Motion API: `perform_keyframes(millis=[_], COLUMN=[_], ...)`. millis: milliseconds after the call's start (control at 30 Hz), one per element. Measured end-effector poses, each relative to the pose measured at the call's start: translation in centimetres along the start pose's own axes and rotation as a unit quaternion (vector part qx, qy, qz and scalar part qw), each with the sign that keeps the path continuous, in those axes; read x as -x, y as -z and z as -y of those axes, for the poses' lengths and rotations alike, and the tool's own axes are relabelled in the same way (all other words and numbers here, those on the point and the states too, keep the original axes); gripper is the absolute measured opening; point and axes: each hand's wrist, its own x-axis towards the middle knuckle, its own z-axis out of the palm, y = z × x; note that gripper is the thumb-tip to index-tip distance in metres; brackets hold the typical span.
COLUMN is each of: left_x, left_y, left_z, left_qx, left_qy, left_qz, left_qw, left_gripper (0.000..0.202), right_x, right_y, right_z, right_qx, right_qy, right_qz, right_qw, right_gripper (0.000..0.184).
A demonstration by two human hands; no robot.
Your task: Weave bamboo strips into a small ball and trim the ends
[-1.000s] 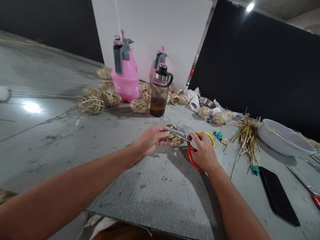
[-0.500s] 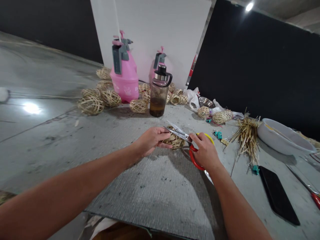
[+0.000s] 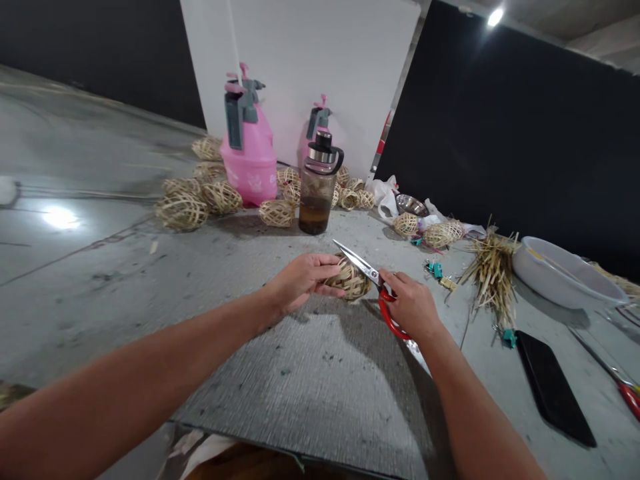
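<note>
My left hand (image 3: 311,279) grips the left end of a small woven bamboo ball (image 3: 350,279), which rests on the grey tabletop (image 3: 300,373). My right hand (image 3: 413,303) is closed around the red handle of a pair of scissors (image 3: 361,263). Their blades lie together, pointing up and left across the far side of the ball. The ball's left end is partly covered by my fingers, and my right palm hides part of the scissors' handles.
Behind the ball stand a drink bottle (image 3: 316,193) and a pink spray bottle (image 3: 250,153), among several woven balls (image 3: 183,208). To the right are binder clips (image 3: 436,269), a bundle of strips (image 3: 493,270), a white basin (image 3: 565,283) and a black phone (image 3: 555,387).
The scissor blades have closed from a parted position, and the yellow handle loop has gone out of sight behind my right hand. My left hand keeps its place on the ball.
</note>
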Motion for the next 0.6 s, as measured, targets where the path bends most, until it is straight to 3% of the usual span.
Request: perform_keyframes(millis=[67,167,300,433,500,600], left_x=[0.1,0.0,-0.1,-0.2,-0.2,0.1], left_y=[0.0,0.2,0.3,0.2,0.1,-0.2], left_z=[0.0,0.2,0.4,0.4,0.6,1.0], left_qx=[0.009,0.025,-0.002,-0.039,-0.053,-0.106], left_qy=[-0.003,-0.022,-0.040,-0.045,-0.065,-0.107], left_qz=[0.000,-0.014,-0.020,-0.030,-0.036,-0.027], left_qw=[1.000,0.999,0.999,0.998,0.996,0.988], left_gripper=[0.019,0.022,0.030,0.032,0.031,0.029], right_x=[-0.1,-0.3,-0.4,-0.3,-0.3,-0.3], right_y=[-0.2,-0.6,-1.2,-1.6,-1.6,-1.3], right_z=[-0.3,-1.1,-2.4,-3.3,-3.3,-2.4], right_qx=[-0.031,-0.057,-0.012,0.016,0.003,-0.156], right_qy=[-0.028,-0.124,-0.234,-0.238,-0.227,-0.189], right_qz=[-0.003,-0.008,0.012,0.022,-0.003,-0.088], right_qw=[0.999,0.991,0.972,0.971,0.974,0.965], right_gripper=[0.046,0.041,0.035,0.034,0.032,0.041])
